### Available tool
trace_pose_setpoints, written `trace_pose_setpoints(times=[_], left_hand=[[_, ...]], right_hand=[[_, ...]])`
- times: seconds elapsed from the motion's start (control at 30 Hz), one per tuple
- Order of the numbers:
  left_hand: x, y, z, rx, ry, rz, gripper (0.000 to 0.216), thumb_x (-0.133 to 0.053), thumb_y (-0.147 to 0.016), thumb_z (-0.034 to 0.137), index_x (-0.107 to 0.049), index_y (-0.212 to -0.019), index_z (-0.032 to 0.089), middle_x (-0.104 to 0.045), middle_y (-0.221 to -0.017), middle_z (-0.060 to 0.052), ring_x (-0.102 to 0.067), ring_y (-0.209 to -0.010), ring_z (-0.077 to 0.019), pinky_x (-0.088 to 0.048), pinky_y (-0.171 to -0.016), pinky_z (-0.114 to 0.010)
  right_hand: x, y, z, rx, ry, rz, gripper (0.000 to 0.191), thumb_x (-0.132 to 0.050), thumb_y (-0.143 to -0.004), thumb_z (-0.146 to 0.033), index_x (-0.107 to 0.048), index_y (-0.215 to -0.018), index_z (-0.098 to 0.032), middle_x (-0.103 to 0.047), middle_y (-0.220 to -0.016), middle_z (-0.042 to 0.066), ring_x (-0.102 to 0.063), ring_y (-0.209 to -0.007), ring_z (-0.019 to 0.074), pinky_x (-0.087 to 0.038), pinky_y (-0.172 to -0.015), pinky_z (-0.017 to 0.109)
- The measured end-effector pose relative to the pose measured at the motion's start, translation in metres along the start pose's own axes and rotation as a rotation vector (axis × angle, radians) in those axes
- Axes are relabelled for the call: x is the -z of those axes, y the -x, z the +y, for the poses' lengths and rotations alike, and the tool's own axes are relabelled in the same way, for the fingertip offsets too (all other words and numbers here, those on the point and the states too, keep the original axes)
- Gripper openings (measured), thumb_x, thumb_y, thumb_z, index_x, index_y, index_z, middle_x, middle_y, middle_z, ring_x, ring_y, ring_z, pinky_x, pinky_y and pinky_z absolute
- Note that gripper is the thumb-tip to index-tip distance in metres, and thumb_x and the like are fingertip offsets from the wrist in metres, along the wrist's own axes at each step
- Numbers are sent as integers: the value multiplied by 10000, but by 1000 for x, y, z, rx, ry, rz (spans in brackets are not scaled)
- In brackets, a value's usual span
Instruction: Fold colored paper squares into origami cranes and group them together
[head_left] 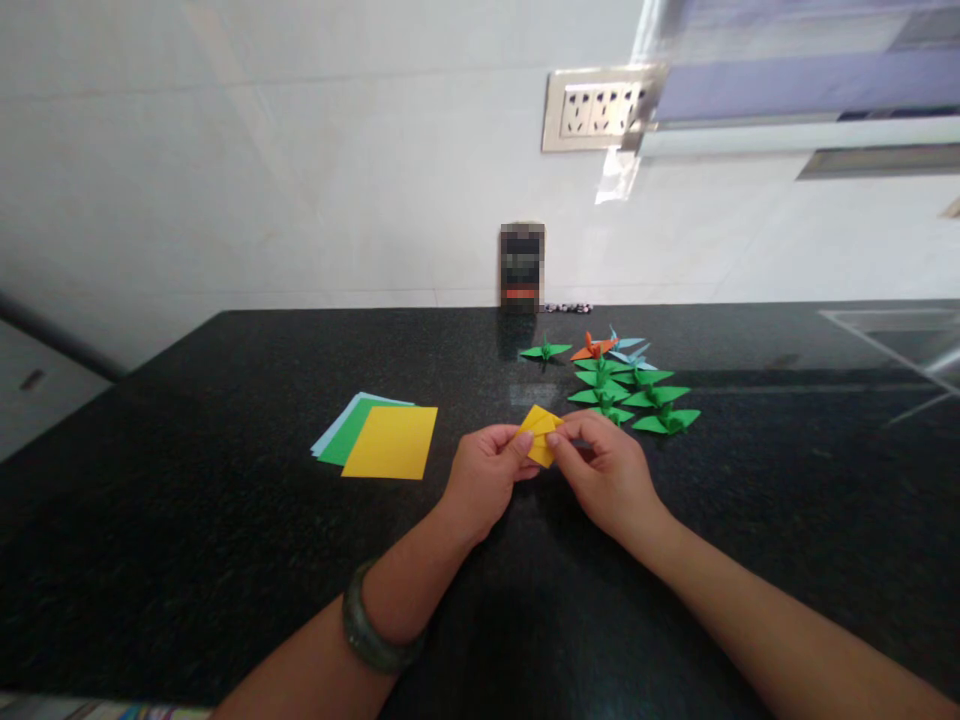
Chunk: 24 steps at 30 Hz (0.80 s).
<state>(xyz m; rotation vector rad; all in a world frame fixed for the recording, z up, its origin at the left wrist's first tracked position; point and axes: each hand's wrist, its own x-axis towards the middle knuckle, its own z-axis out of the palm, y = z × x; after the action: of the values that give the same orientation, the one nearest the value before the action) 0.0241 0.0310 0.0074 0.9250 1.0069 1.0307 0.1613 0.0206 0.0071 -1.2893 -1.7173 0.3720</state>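
Observation:
A small folded piece of yellow origami paper (539, 420) is held up over the dark countertop between both hands. My left hand (486, 478) pinches its left side, with the thumb on top and fingers beneath. On the other side, my right hand (611, 475) grips its right edge between thumb and fingertips. Just beyond the right hand lie several green folded paper cranes (665, 420), with an orange crane (594, 347) and light-blue cranes (637, 357) behind them. One green crane (546, 351) sits apart to their left.
Left of my hands, a yellow sheet (391, 442) overlaps green and light-blue sheets on the black countertop (225, 560). A phone-like object (522, 265), blurred out, leans against the white wall with a beaded strap (574, 308) beside it. A socket panel (600, 110) is on the wall.

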Motion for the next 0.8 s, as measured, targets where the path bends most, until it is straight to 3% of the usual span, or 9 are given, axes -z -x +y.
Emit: trace_pose_setpoints(times=[0.1, 0.17, 0.27, 0.43, 0.57, 0.7, 0.8], left_hand=[[0, 0, 1, -9, -11, 28, 212, -662, -680, 303, -669, -751, 103, -670, -673, -32, -609, -596, -110, -507, -609, -236], [0, 0, 2, -8, -27, 39, 197, -649, -689, 292, -664, -746, 104, -669, -673, -32, -607, -592, -112, -504, -600, -237], [1, 0, 2, -15, -94, 24, 191, -616, -716, 289, -658, -755, 107, -667, -682, -34, -601, -591, -110, -493, -601, -235], [6, 0, 1, -137, -391, -20, 222, -569, -748, 327, -654, -741, 122, -637, -626, -25, -563, -560, -117, -443, -557, -227], [9, 2, 3, -269, -625, 15, 246, -524, -777, 340, -647, -701, 141, -599, -579, -12, -529, -539, -121, -384, -513, -222], [9, 1, 4, -232, -477, 23, 232, -549, -765, 348, -634, -704, 141, -602, -591, -9, -541, -541, -113, -400, -529, -217], [9, -1, 6, -78, -232, 97, 296, -614, -713, 412, -612, -826, 137, -655, -688, -34, -599, -575, -126, -433, -547, -222]], right_hand=[[0, 0, -1, -47, -48, -31, 113, -521, -788, -231, -538, -686, -186, -593, -745, 42, -560, -679, 147, -463, -585, 251], [-1, 0, -1, -134, -155, -31, 94, -552, -769, -273, -535, -809, -190, -589, -753, 32, -560, -656, 141, -466, -564, 248], [-3, -1, 2, -261, -310, -30, 345, -618, -712, -343, -482, -988, -188, -582, -732, 7, -554, -610, 134, -458, -529, 244], [1, -4, 5, -331, -269, -252, 241, -574, -736, -379, -531, -633, -165, -529, -572, -7, -463, -469, 98, -374, -432, 219], [3, -5, 1, -344, -359, -281, 261, -574, -740, -387, -528, -612, -164, -515, -517, -20, -454, -439, 94, -369, -419, 212], [3, -4, 0, -245, -335, -211, 223, -551, -776, -351, -561, -661, -160, -538, -529, -13, -473, -436, 98, -389, -413, 214], [5, -3, 3, 44, -121, -14, 113, -544, -795, -230, -609, -727, -169, -613, -660, 31, -572, -601, 137, -472, -549, 254]])
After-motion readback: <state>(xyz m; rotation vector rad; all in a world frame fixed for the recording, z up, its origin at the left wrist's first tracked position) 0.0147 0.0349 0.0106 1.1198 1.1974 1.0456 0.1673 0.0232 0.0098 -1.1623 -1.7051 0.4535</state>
